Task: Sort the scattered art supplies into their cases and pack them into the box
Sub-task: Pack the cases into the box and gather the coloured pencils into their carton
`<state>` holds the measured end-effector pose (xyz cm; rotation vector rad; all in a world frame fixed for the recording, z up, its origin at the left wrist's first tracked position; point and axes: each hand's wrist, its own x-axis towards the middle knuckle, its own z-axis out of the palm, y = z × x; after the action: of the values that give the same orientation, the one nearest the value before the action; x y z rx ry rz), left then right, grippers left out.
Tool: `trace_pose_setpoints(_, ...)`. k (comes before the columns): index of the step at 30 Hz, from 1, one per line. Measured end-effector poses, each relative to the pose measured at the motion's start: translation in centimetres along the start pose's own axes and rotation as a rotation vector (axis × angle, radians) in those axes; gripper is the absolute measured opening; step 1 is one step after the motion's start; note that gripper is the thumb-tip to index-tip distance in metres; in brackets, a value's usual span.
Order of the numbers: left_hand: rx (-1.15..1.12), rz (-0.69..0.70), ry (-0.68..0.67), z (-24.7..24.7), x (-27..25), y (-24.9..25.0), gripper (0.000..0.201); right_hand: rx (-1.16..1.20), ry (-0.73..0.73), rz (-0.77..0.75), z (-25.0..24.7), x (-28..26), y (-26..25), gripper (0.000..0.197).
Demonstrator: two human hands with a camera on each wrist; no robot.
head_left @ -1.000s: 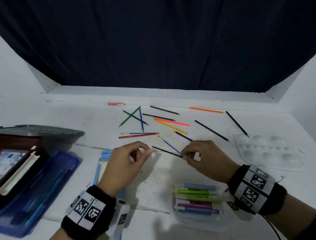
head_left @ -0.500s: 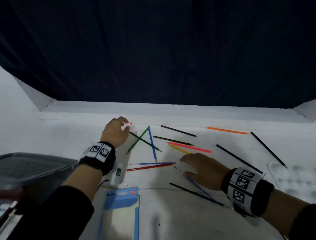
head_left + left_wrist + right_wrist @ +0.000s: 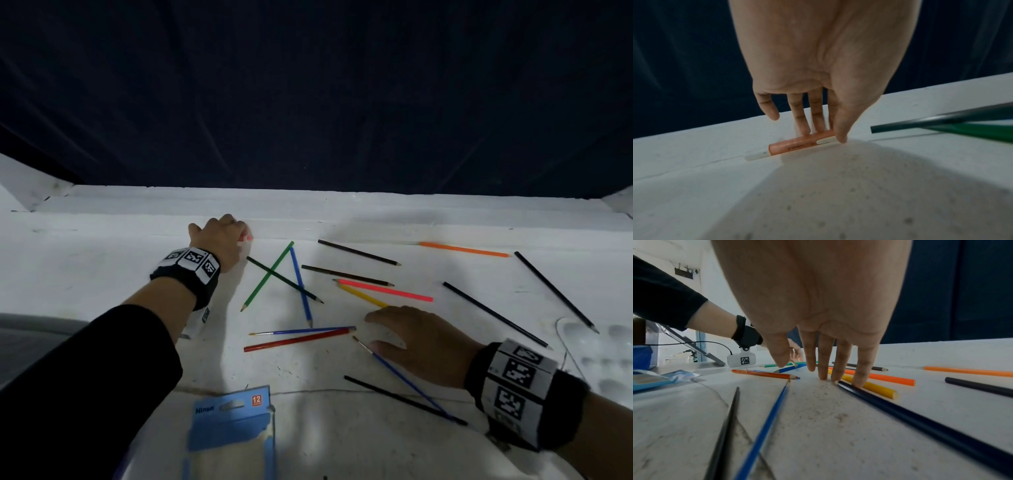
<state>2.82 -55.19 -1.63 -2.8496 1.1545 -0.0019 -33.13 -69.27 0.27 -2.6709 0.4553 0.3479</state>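
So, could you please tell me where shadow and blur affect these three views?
Head view: the left hand throws a shadow on the table, and the frame edges bend. Left wrist view: a broad shadow covers the foreground below the peach highlighter. Right wrist view: the blue paintbrush smears nearest the lens.

Both wrists wear chunky black bands wrapped in white tiles with black square codes. Long black sleeve on the left arm, plus a small white tagged box dangling off a thin black cable.
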Motion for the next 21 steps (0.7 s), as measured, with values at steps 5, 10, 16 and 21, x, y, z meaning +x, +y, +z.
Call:
trace_pose_setpoints(5,0.099,0.014,0.000,-0.2,-0.9,0.5,0.008,0.170,0.049,-0.009,0.3,-0.2,1.0,0.054)
trace_pose_setpoints(10,0.090,0.049,0.081,-0.9,-2.9,1.1,0.012,0.211,0.221,-0.051,-0.9,-2.7,0.6,0.036)
trace_pose_setpoints(16,-0.444,0.050,0.416,-6.1,-9.1,5.0,0.011,0.289,0.428,-0.122,-2.9,-7.8,-0.5,0.010)
trace_pose_setpoints(21,-1.099,0.143,0.455,-11.0,-19.7,10.3,0.008,0.353,0.521,-0.135,-2.4,-13.6,-0.9,0.009)
